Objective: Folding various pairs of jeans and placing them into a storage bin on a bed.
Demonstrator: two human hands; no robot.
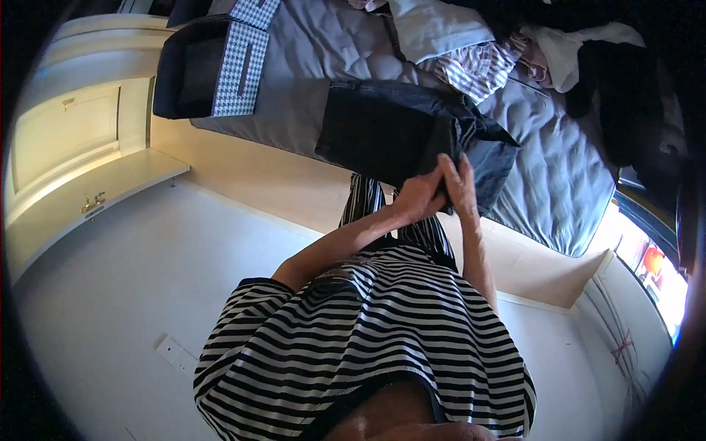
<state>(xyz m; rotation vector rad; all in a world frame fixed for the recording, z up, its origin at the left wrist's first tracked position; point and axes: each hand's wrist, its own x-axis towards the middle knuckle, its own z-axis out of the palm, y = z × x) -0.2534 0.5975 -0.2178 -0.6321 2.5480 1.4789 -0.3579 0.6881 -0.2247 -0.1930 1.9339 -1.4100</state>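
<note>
A pair of black jeans (382,125) lies across the grey sheet of the bed in front of me. The fabric is spread flat on the left and bunched and folded over on the right. My left hand (421,197) is closed on the near edge of the jeans, its fingertips partly hidden. Close beside it, my right hand (461,187) grips the folded part, with its fingers pointing away from me. The two hands almost touch.
A dark storage box (243,66) with a houndstooth side stands on the bed's left. A pale pillow (440,29), a striped shirt (482,70) and other clothes lie at the back right. A cabinet panel (95,202) juts out at left; a power strip (176,354) is on the floor.
</note>
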